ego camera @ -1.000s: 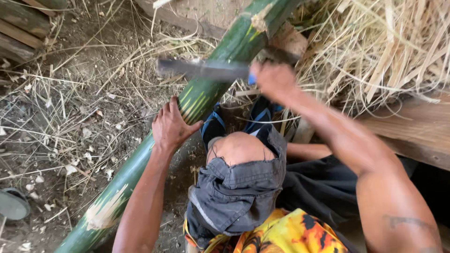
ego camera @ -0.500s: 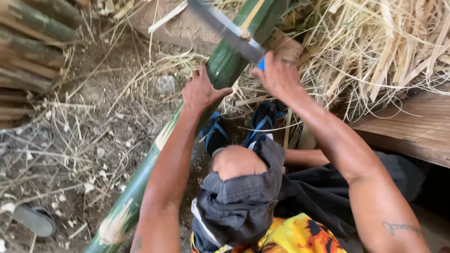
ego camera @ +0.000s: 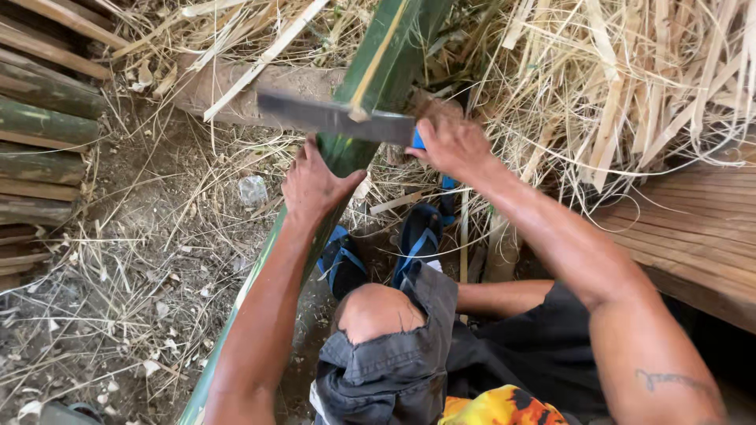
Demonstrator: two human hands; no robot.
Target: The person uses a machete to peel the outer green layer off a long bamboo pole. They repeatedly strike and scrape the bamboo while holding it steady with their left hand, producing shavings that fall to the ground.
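Grey-shorted knee point(ego camera: 376, 313) nearest, then the left hand point(ego camera: 313, 185) pressed flat and spread on the long green bamboo pole point(ego camera: 378, 75) slanting across the dirt, and beyond it the right hand point(ego camera: 450, 142) clamped on a blue-handled flat steel blade point(ego camera: 335, 118) lying across the pole.

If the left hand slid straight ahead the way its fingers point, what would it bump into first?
The left hand rests on the green bamboo pole, fingers pointing up along it. Going straight on, it would probably first meet the flat knife blade lying across the pole, though depth is hard to judge.
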